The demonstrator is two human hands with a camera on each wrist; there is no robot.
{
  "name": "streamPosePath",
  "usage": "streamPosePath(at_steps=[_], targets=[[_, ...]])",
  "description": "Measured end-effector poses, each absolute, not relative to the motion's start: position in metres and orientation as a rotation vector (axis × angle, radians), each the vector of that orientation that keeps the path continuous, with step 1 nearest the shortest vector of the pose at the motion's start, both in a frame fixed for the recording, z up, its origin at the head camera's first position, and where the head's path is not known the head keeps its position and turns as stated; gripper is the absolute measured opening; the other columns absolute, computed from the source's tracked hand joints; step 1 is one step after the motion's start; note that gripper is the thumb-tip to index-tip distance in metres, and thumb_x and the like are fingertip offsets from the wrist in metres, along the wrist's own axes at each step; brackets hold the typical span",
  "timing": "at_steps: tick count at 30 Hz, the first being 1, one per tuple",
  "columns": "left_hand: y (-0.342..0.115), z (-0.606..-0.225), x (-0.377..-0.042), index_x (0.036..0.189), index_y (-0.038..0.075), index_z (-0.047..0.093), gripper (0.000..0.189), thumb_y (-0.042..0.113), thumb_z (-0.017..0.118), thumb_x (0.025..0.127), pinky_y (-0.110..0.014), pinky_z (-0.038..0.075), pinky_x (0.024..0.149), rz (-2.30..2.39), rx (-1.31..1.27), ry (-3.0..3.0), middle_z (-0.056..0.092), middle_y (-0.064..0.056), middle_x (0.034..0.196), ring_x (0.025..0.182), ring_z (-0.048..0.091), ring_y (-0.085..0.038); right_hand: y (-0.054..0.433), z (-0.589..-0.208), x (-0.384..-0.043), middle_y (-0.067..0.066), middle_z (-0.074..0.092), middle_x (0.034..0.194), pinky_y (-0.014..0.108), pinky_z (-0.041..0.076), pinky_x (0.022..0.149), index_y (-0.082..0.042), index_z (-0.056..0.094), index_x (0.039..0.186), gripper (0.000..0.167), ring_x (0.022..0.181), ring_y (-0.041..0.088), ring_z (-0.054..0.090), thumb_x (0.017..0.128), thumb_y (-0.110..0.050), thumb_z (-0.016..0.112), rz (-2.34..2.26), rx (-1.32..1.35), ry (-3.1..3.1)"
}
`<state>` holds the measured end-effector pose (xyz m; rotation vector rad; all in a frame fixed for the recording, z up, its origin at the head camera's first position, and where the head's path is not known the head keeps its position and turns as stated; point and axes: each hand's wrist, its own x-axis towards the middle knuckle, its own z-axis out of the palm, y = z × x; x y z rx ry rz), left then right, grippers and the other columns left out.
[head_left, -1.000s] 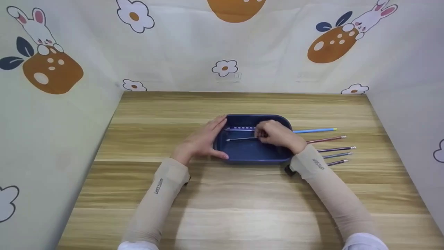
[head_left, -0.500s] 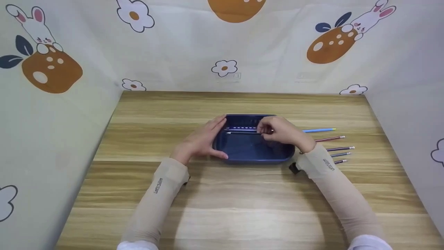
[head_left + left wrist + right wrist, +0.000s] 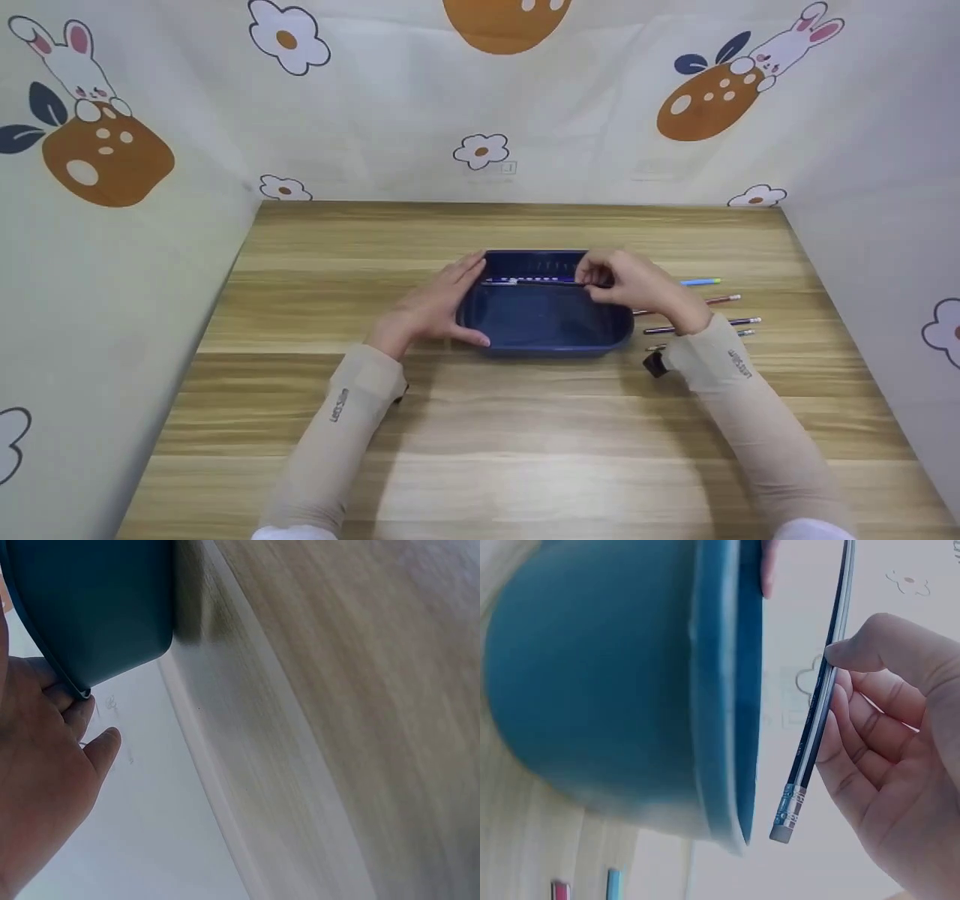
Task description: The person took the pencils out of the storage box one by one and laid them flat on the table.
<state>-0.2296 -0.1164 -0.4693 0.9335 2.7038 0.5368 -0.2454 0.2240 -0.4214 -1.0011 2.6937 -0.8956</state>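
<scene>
A dark blue plastic bin (image 3: pixel 547 350) sits mid-table, and my left hand (image 3: pixel 427 304) rests at its left end, thumb and fingers spread across the rim. In the left wrist view, fingertips touch the rim's corner. My right hand (image 3: pixel 626 281) is over the bin's far right part, pinching a dark pencil with a pale stripe between thumb and fingers. The right wrist view shows this pencil (image 3: pixel 814 731) with its metal band and grey eraser. Beside it, along the bin's far wall, lie other pencils, including a purple one with white dashes (image 3: pixel 529 279).
Right of the bin, several pencils lie on the wooden table (image 3: pixel 540 450): a light blue one (image 3: pixel 701 282), a red one (image 3: pixel 724 300) and a dark one (image 3: pixel 660 331) among them, partly behind the right arm. Patterned cloth walls (image 3: pixel 375 112) surround the table.
The right hand has moved right and slightly away from me, bringing the pencil from the bin's middle to beside the pencils at its far wall. The left hand has stayed on the rim.
</scene>
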Motion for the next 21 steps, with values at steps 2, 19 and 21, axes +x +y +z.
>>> streamPosePath(at_steps=[2, 19, 21], targets=[[-0.117, -0.469, -0.229, 0.161, 0.010, 0.006, 0.131, 0.070, 0.077, 0.069, -0.042, 0.011, 0.129, 0.531, 0.927, 2.702, -0.001, -0.004, 0.170, 0.157, 0.004, -0.026, 0.229, -0.420, -0.245, 0.004, 0.068, 0.086, 0.024, 0.051, 0.069, -0.007, 0.070, 0.096, 0.015, 0.076, 0.011, 0.058, 0.083, 0.000, 0.066, -0.907, -0.997, 2.703], [-0.116, -0.470, -0.229, 0.161, 0.010, 0.006, 0.131, 0.071, 0.076, 0.070, -0.042, 0.010, 0.129, 0.535, 0.919, 2.704, -0.002, -0.004, 0.170, 0.157, 0.004, -0.025, 0.279, -0.421, -0.250, 0.006, 0.069, 0.085, 0.026, 0.054, 0.069, -0.003, 0.069, 0.093, 0.016, 0.076, 0.008, 0.058, 0.082, 0.007, 0.065, -0.910, -0.894, 2.788], [-0.116, -0.470, -0.229, 0.161, 0.010, 0.006, 0.131, 0.071, 0.076, 0.069, -0.042, 0.010, 0.129, 0.533, 0.915, 2.705, -0.002, -0.004, 0.170, 0.157, 0.004, -0.025, 0.285, -0.424, -0.252, 0.006, 0.069, 0.085, 0.027, 0.055, 0.070, -0.003, 0.069, 0.093, 0.016, 0.076, 0.007, 0.058, 0.082, 0.007, 0.065, -0.909, -0.879, 2.798]])
